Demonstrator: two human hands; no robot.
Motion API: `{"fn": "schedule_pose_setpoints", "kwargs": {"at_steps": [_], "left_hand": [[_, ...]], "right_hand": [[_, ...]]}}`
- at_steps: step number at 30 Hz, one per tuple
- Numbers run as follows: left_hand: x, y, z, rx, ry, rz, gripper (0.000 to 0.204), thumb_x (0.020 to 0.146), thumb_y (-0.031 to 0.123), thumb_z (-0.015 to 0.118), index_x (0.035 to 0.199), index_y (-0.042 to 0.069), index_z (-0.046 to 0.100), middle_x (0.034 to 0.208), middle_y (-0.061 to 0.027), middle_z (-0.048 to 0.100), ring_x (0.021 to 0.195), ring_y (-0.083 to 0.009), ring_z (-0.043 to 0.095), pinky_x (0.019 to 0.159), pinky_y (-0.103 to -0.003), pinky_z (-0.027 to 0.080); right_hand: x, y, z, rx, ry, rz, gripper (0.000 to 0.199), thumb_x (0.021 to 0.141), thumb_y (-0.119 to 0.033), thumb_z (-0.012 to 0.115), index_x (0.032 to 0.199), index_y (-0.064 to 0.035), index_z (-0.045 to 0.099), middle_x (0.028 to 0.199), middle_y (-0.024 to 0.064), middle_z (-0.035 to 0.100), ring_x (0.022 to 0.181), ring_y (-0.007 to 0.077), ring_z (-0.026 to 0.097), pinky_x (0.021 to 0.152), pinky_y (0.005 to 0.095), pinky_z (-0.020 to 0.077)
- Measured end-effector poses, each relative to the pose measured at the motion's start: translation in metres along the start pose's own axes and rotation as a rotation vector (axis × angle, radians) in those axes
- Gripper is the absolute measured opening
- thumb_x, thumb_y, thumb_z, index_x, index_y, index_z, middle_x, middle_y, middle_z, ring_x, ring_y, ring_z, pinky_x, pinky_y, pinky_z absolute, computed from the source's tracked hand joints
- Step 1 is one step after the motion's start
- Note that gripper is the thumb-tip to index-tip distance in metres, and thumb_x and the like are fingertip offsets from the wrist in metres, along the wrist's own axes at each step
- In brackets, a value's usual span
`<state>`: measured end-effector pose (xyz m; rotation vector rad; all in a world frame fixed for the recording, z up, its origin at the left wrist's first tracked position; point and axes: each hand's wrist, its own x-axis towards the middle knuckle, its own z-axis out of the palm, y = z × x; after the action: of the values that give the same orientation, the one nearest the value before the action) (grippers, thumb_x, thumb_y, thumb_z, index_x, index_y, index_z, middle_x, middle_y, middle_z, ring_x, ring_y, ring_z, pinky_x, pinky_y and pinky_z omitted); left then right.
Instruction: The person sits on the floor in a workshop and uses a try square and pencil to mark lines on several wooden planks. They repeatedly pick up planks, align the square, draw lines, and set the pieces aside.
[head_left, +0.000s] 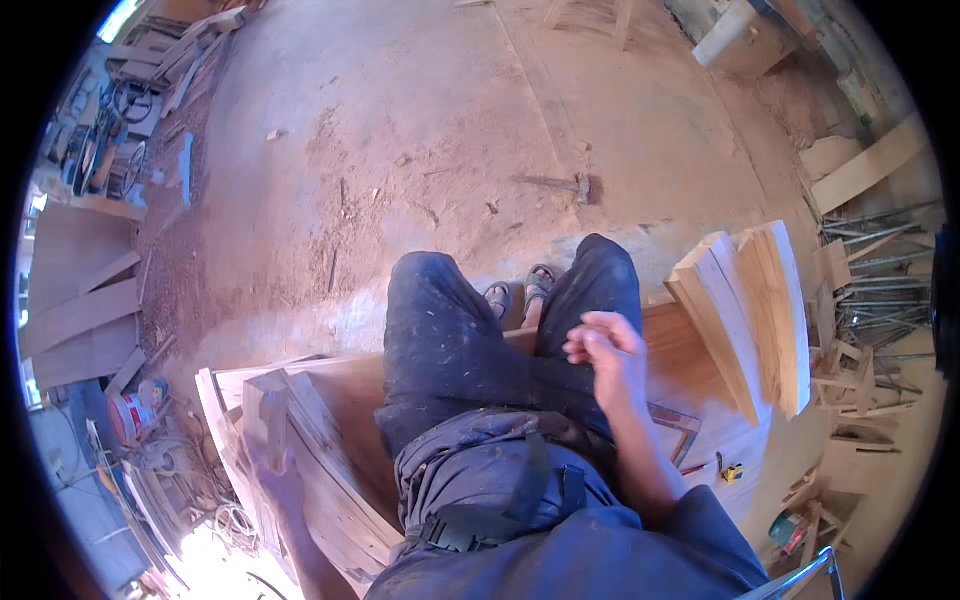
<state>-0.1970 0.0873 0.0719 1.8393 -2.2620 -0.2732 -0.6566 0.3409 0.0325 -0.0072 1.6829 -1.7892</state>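
Note:
At my left side, my left hand (277, 482) is closed around the lower part of a short, thick wooden block (265, 408). The block stands against several long wooden boards (345, 455) stacked beside me. My right hand (610, 350) is raised over my right thigh, its fingers curled in; whether anything small is inside them does not show. I am seated on a brown wooden surface (675, 345). To my right, curved wooden pieces (745, 315) lie on it. Near my right elbow are a yellow tape measure (733, 473) and a red pencil-like stick (694, 468).
A hammer (575, 187) lies on the dusty floor (400, 110) ahead of my feet, among wood chips. Metal clamps or rods (885, 285) are heaped at the far right. A red and white bucket (130, 415) and coiled cable (235, 525) sit at left.

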Motion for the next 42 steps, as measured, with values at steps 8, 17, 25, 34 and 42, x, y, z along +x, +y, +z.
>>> {"fn": "schedule_pose_setpoints", "kwargs": {"at_steps": [8, 17, 25, 34, 42], "left_hand": [[-0.004, 0.191, 0.055, -0.165, -0.207, 0.55, 0.071, 0.077, 0.006, 0.08, 0.142, -0.003, 0.053, 0.144, -0.0257, 0.053, 0.138, -0.0451, 0.046, 0.118, -0.054, 0.036], [-0.028, 0.26, 0.093, -0.287, -0.496, 0.839, 0.054, 0.072, 0.003, 0.082, 0.123, -0.005, 0.064, 0.132, -0.0206, 0.063, 0.129, -0.0418, 0.054, 0.112, -0.049, 0.043], [-0.013, 0.266, 0.101, -0.279, -0.523, 0.798, 0.059, 0.071, 0.005, 0.083, 0.126, -0.004, 0.062, 0.134, -0.0199, 0.061, 0.132, -0.0408, 0.052, 0.113, -0.05, 0.042], [0.041, 0.29, 0.13, -0.277, -0.511, 0.758, 0.079, 0.057, 0.015, 0.094, 0.128, -0.001, 0.062, 0.149, -0.0193, 0.052, 0.145, -0.0427, 0.04, 0.121, -0.054, 0.032], [0.125, 0.309, 0.164, -0.254, -0.741, 0.868, 0.074, 0.075, 0.056, 0.082, 0.123, 0.002, 0.067, 0.148, -0.0168, 0.055, 0.146, -0.0417, 0.038, 0.122, -0.06, 0.023]], "right_hand": [[-0.018, 0.006, -0.132, -0.107, 0.434, -0.107, 0.021, 0.095, -0.002, 0.063, 0.115, 0.0015, 0.066, 0.097, 0.0116, 0.071, 0.081, 0.0179, 0.069, 0.073, 0.0303, 0.0564], [-0.063, 0.052, -0.205, -0.705, 0.476, -0.04, 0.027, 0.088, 0.004, 0.064, 0.116, 0.002, 0.068, 0.103, 0.011, 0.072, 0.096, 0.0183, 0.07, 0.088, 0.0321, 0.0552], [-0.031, 0.037, -0.165, -0.628, 0.429, -0.094, 0.026, 0.09, 0.004, 0.063, 0.116, 0.0016, 0.067, 0.107, 0.0113, 0.071, 0.102, 0.0189, 0.069, 0.093, 0.0329, 0.0546], [0.104, -0.053, -0.025, -0.013, 0.177, -0.176, 0.028, 0.093, 0.001, 0.065, 0.121, 0.0037, 0.066, 0.112, 0.0134, 0.071, 0.105, 0.0206, 0.069, 0.093, 0.0326, 0.0554], [0.362, 0.105, 0.054, 0.111, 0.138, 0.394, 0.014, 0.092, -0.005, 0.06, 0.104, -0.0046, 0.068, 0.089, 0.011, 0.072, 0.076, 0.022, 0.068, 0.073, 0.0343, 0.0561]]}}
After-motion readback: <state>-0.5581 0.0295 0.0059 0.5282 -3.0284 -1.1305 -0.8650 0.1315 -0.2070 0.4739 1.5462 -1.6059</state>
